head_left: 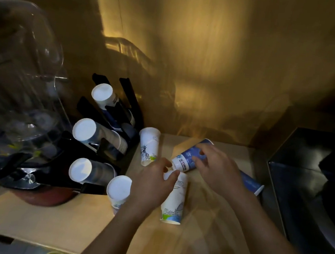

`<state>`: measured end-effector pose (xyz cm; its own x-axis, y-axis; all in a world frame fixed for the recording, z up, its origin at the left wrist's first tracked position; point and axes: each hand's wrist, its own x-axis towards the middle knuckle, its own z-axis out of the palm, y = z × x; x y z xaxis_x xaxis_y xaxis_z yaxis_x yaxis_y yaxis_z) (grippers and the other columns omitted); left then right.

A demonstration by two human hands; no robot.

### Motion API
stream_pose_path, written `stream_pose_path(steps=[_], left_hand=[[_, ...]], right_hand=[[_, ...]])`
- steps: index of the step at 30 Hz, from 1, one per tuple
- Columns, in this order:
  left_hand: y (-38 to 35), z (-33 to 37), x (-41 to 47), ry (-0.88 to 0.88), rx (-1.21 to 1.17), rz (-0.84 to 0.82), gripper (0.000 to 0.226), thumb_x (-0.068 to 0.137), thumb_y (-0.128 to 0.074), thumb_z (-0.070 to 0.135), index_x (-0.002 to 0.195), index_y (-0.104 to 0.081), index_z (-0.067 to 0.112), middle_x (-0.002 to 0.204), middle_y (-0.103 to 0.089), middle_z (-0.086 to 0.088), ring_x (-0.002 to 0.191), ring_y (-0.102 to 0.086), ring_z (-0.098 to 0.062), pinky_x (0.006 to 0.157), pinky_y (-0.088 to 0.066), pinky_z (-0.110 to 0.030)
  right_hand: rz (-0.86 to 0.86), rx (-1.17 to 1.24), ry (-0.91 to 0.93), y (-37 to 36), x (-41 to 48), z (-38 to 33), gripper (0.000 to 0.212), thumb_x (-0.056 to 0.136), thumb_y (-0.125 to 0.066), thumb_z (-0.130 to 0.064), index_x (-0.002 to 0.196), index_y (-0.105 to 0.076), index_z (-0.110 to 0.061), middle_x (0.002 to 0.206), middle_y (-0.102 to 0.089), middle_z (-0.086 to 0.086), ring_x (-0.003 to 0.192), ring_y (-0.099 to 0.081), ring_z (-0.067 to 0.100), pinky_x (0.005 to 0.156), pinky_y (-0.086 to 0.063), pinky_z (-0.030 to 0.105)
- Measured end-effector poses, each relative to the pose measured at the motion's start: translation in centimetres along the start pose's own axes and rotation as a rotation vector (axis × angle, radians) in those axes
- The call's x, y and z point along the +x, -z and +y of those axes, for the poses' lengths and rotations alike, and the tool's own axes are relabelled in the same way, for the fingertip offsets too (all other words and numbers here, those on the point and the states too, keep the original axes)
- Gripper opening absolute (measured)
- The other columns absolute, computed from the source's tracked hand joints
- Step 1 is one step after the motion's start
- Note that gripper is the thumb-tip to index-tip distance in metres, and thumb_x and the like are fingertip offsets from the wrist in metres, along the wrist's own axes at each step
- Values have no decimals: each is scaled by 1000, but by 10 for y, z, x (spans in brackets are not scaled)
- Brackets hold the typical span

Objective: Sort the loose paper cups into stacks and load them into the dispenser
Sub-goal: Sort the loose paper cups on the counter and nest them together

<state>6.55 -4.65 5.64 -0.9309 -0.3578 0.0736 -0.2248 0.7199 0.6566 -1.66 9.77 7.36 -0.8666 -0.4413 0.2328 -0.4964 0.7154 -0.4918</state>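
A black cup dispenser (123,101) stands at the left with three slanted stacks of paper cups, their white bases facing me. Loose cups sit on the wooden counter (59,225). My left hand (152,185) grips the top of an upside-down white cup (174,202) with a skyline print. My right hand (218,169) rests on a blue cup (188,160) lying on its side, fingers curled over it. Another white cup (149,145) stands upside down by the dispenser, and one more (118,190) stands beside my left wrist. A second blue cup (251,182) lies behind my right wrist.
A large clear domed container (20,82) stands at the far left, over a dark base. A dark appliance (310,175) fills the right side. A lit wooden wall (210,69) rises behind the counter.
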Motion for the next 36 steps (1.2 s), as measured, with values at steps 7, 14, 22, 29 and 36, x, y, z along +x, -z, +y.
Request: stream_pose_path(steps=[7,14,22,29,36], left_hand=[[-40,-18,10,29,-18,-122,35,86,-56,39,115,-53,20,113,-63,-5,103,-59,-22,79,-45,-31],[-72,-33,9,91,220,-196,62,85,-51,50,132,-33,14,129,-47,-8,117,-46,-24,95,-37,-33],[-95,-26,-9,272,463,-227,108,47,-70,72,116,-57,-10,95,-68,-19,78,-68,-27,69,-53,-25],[-104,-31,-24,321,441,-161,84,23,-80,56,83,-72,-2,62,-66,-9,55,-68,-16,46,-52,-16],[-88,-28,-34,423,338,-186,81,38,-74,55,101,-66,4,89,-69,-7,77,-70,-20,58,-53,-18]], right_hand=[[-53,-70,-42,-10,10,14,30,89,-49,-30,118,-49,-20,113,-61,6,95,-58,26,77,-45,37],[-98,-43,-49,-22,28,21,33,90,-49,-29,121,-49,-17,116,-60,7,99,-56,27,76,-42,35],[-267,-36,56,-51,79,27,36,89,-50,-27,124,-48,-17,127,-55,8,112,-52,32,90,-44,42],[-466,-198,425,-103,116,13,44,81,-52,-13,125,-45,-14,119,-54,14,108,-51,37,83,-43,43],[-534,-499,920,-156,134,-5,58,80,-47,2,133,-33,-19,143,-34,14,133,-28,27,101,-27,38]])
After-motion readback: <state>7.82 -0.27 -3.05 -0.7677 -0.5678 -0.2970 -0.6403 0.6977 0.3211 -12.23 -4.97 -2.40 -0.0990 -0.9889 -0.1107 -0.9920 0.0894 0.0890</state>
